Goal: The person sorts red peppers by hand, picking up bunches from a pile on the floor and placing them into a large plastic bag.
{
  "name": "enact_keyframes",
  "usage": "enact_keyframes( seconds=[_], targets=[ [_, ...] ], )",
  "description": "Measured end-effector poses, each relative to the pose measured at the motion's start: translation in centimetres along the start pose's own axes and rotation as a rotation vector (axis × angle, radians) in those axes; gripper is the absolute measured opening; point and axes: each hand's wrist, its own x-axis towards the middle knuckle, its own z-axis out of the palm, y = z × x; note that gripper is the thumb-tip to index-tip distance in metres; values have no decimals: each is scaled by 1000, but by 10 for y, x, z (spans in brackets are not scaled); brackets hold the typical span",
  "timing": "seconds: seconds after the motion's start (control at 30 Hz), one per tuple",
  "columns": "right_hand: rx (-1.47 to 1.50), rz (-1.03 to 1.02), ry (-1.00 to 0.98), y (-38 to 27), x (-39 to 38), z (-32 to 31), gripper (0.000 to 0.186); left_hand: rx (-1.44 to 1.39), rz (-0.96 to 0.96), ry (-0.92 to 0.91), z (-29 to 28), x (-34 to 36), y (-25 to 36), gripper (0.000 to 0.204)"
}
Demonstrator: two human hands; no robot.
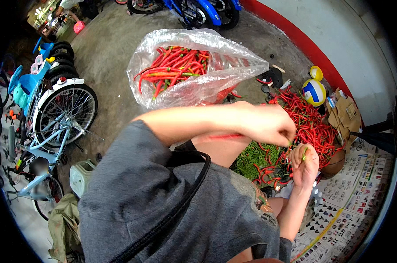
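Observation:
My left hand (275, 125) reaches across my body to the right, blurred, its fingers pinched just above my right hand; what they hold is too small to tell. My right hand (304, 168) is curled with a small green stem (304, 153) between thumb and fingers. Behind both hands lies a big heap of red chili peppers (311, 118), and a pile of green stems (262, 158) lies beside my leg. An open clear plastic bag (238, 61) with long red chilies (176, 65) inside stands ahead of me.
Bicycles (53, 140) line the left, near a pale plastic stool (80, 177). Blue bikes (207, 13) stand at the back, and a person (64, 8) at top left. A volleyball (313, 91), cardboard (343, 114) and printed sheets (347, 193) lie along the right wall.

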Motion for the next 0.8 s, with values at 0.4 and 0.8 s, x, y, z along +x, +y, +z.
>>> enact_keyframes(
  seconds=[0.4,0.8],
  targets=[
    [-1598,20,342,-11,-12,-13,16,383,-392,543,-180,-154,-89,26],
    [-1744,154,538,-22,-26,-20,23,-628,-1234,1224,-102,-307,-155,56]
  ],
)
